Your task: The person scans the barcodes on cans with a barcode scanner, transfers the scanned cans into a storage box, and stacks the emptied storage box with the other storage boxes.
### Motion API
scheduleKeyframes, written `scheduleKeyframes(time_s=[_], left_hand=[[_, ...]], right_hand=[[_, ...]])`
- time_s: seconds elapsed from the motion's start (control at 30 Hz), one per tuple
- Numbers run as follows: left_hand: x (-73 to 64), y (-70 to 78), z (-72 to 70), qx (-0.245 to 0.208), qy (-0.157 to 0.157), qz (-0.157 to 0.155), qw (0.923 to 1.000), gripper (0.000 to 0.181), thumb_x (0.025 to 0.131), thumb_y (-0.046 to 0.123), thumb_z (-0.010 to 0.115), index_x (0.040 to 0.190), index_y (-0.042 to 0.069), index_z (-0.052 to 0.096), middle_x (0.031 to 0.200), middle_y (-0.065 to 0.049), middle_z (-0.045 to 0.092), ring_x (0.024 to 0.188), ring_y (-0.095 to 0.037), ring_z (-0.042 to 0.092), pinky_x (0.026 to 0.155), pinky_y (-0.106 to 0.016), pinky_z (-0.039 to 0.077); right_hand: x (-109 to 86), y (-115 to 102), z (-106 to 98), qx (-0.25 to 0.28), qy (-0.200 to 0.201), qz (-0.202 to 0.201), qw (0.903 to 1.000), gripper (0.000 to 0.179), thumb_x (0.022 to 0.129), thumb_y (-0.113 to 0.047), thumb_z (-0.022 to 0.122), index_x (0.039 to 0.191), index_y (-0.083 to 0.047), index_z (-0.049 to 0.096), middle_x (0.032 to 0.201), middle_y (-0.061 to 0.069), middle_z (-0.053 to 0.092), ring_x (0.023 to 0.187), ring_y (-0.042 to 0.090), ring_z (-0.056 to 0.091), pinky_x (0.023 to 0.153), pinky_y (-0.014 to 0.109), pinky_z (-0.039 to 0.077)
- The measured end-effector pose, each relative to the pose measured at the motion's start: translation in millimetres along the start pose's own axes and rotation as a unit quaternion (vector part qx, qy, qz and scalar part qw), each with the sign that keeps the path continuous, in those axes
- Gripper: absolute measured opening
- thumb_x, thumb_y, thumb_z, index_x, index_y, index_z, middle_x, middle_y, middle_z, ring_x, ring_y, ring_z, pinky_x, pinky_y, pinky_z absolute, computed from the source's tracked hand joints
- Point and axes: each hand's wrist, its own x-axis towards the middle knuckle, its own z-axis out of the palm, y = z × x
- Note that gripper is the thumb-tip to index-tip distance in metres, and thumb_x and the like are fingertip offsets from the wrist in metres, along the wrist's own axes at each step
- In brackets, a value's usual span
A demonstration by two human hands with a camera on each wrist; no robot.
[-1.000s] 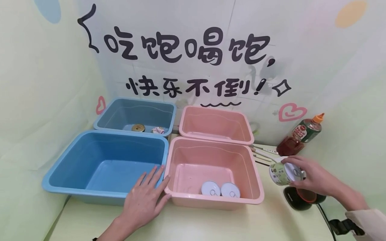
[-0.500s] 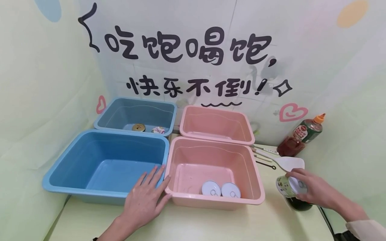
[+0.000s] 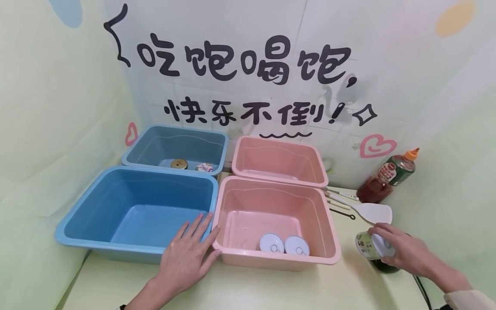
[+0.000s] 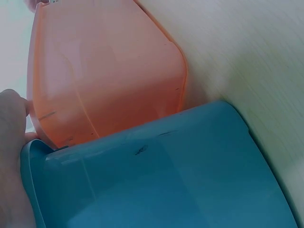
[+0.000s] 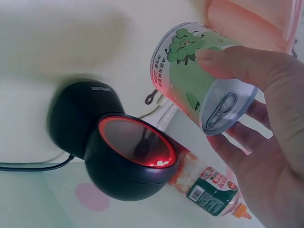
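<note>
My right hand (image 3: 404,249) grips a green-labelled pull-ring can (image 3: 369,245) between thumb and fingers, tilted. In the right wrist view the can (image 5: 190,71) shows a cartoon grape-like picture, with its ring-pull lid turned toward the palm. It is held over a black desktop scanner (image 5: 130,152) with a glowing red ring. My left hand (image 3: 186,258) rests, fingers straight, across the neighbouring rims of the blue bin (image 3: 135,247) and the front pink bin (image 3: 271,258). Two cans with white ring-pull lids (image 3: 271,243) stand in that pink bin.
Behind are a grey-blue bin (image 3: 174,148) holding a gold tin (image 3: 179,164) and a patterned lid (image 3: 204,167), and another pink bin (image 3: 279,159). On the right lie a white spatula (image 3: 373,212), several slim utensils and a red sauce bottle (image 3: 387,178). A cable (image 3: 422,290) runs off the scanner.
My right hand has moved the can right and downward, over the scanner, uncovering the spatula. The left hand stays on the rims.
</note>
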Motion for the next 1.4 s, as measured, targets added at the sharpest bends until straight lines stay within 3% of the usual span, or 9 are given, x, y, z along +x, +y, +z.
scheduleKeyframes(time_s=[0.2, 0.53, 0.9, 1.07, 1.4], left_hand=[[-1.0, 0.1, -0.6, -0.001, -0.006, -0.003, 1.0000, 0.055, 0.097, 0.057, 0.051, 0.143, 0.027, 0.057, 0.159, -0.006, 0.041, 0.144, -0.030, 0.044, 0.109, -0.053, 0.044], [0.1, 0.2, -2.0, 0.007, -0.005, 0.000, 1.0000, 0.056, 0.097, 0.058, 0.049, 0.143, 0.027, 0.057, 0.159, -0.006, 0.041, 0.143, -0.032, 0.045, 0.109, -0.053, 0.044], [-1.1, 0.5, -2.4, 0.008, -0.010, -0.001, 0.9999, 0.056, 0.097, 0.058, 0.050, 0.144, 0.028, 0.056, 0.160, -0.005, 0.040, 0.143, -0.031, 0.045, 0.109, -0.053, 0.045], [-0.6, 1.4, -2.7, 0.009, -0.010, -0.001, 0.9999, 0.055, 0.097, 0.058, 0.051, 0.143, 0.028, 0.056, 0.160, -0.005, 0.041, 0.143, -0.030, 0.045, 0.109, -0.052, 0.045], [-1.7, 2.0, -3.6, 0.010, -0.022, -0.007, 0.9997, 0.056, 0.097, 0.059, 0.049, 0.144, 0.029, 0.055, 0.160, -0.004, 0.040, 0.143, -0.030, 0.045, 0.110, -0.052, 0.044]], right_hand=[[23.6, 1, -22, 0.016, 0.037, -0.035, 0.9986, 0.070, 0.053, -0.011, 0.093, 0.117, -0.012, 0.064, 0.118, 0.017, 0.061, 0.089, 0.024, 0.058, 0.058, 0.022, 0.045], [68.9, -11, -64, 0.008, 0.062, -0.061, 0.9962, 0.069, 0.060, -0.016, 0.093, 0.122, -0.008, 0.064, 0.115, 0.017, 0.062, 0.086, 0.023, 0.057, 0.059, 0.026, 0.045], [142.6, -34, -102, 0.003, 0.020, -0.026, 0.9994, 0.064, 0.074, -0.031, 0.085, 0.131, -0.012, 0.062, 0.113, 0.020, 0.066, 0.075, 0.019, 0.055, 0.059, 0.029, 0.041], [176.9, -46, -107, 0.014, -0.007, -0.013, 0.9998, 0.064, 0.078, -0.033, 0.083, 0.134, -0.011, 0.061, 0.114, 0.021, 0.064, 0.080, 0.024, 0.058, 0.060, 0.030, 0.045], [237.9, -69, -94, 0.028, -0.018, -0.051, 0.9981, 0.063, 0.076, -0.028, 0.083, 0.133, -0.009, 0.063, 0.109, 0.022, 0.067, 0.083, 0.028, 0.061, 0.062, 0.034, 0.050]])
